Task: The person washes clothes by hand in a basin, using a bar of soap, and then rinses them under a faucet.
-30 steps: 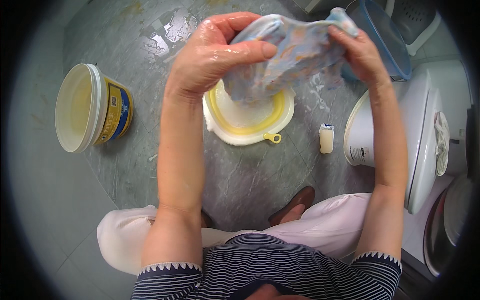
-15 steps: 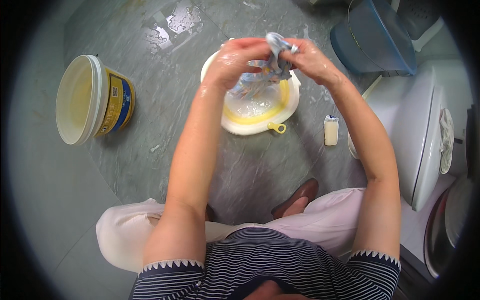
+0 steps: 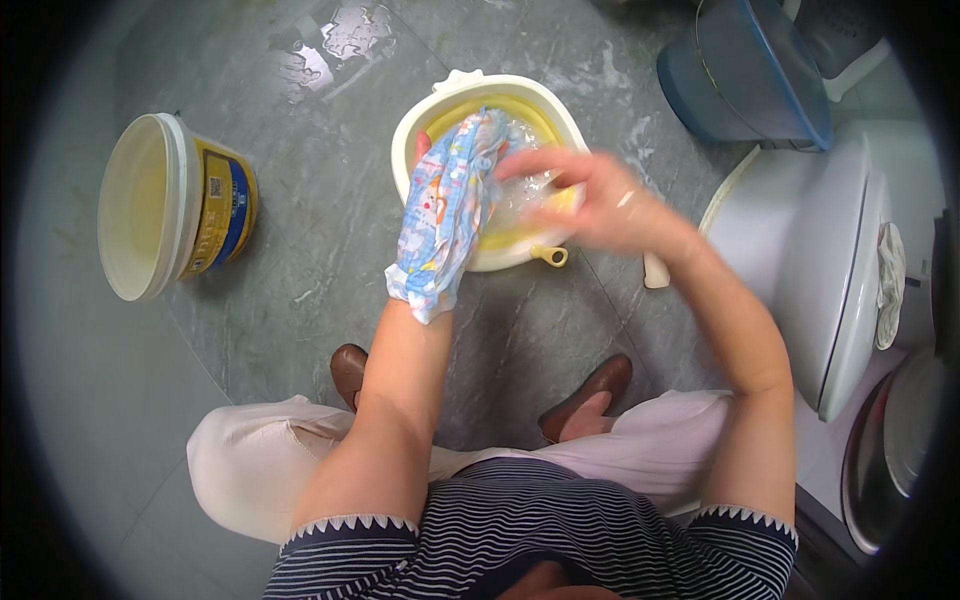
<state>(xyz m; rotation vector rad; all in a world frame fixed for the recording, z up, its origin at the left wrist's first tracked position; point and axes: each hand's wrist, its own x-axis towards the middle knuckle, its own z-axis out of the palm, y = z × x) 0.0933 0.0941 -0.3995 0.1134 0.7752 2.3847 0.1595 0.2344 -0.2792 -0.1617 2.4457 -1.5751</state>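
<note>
Head view, step in hand: washing a cloth (image 3: 445,215) over a basin (image 3: 420,125) on the floor (image 3: 330,180).
Left hand: hidden under the cloth, which drapes over it and down past the wrist; only a fingertip shows at the far edge, so whether it is clenched or loose cannot be told.
Right hand (image 3: 590,195): fingers spread and released, blurred, over the water just right of the cloth; it grips nothing that can be seen.
Cloth: patterned light blue, wet, lying on the left hand above the left half of the basin, its near end hanging outside the rim.
Basin: white with a yellow inside, soapy water in it, a small yellow tab on its near rim.
Doing it well (a judgement): she would do best to keep the cloth over the basin so drips fall inside, draw the hanging end in, rub with the flat right hand against the covered left one, and keep both feet steady on the wet floor.
Count, hands: two.
Count, cloth: one.
Count, basin: one.
Count, tub (image 3: 165,220): one, white with a yellow and blue label, on its side, far left.
Count, bin (image 3: 740,70): one, blue, far right.
Count, bottle (image 3: 655,272): one, small, pale, right of the basin.
Count, shoes (image 3: 590,395): two, brown, near.
Count, toilet (image 3: 830,270): one, white, at the right.
</note>
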